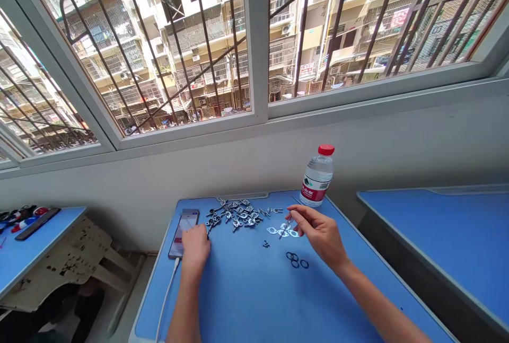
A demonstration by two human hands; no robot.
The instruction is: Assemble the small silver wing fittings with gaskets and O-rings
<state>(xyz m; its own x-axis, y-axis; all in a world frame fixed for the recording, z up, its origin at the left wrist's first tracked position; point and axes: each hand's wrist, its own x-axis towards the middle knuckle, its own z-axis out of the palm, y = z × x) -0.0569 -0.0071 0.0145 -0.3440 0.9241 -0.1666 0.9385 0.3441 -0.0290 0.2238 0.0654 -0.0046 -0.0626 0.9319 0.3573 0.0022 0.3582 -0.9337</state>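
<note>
My left hand (194, 247) rests on the blue desk (246, 300) with its fingers curled, beside a phone (183, 231) and at the left end of a pile of several small metal parts (236, 214). What its fingers hold is hidden. My right hand (320, 232) pinches a thin metal tool (287, 225) whose tip touches a few shiny oval metal pieces (283, 231). Three small black rings (296, 260) lie on the desk just below that hand. A tiny dark part (265, 244) lies between the hands.
A water bottle with a red cap (318, 176) stands at the desk's far right corner. A white cable (165, 300) runs from the phone off the near edge. Another blue desk (449, 242) stands right, a third (27, 242) left with a phone and tools. A barred window spans the wall.
</note>
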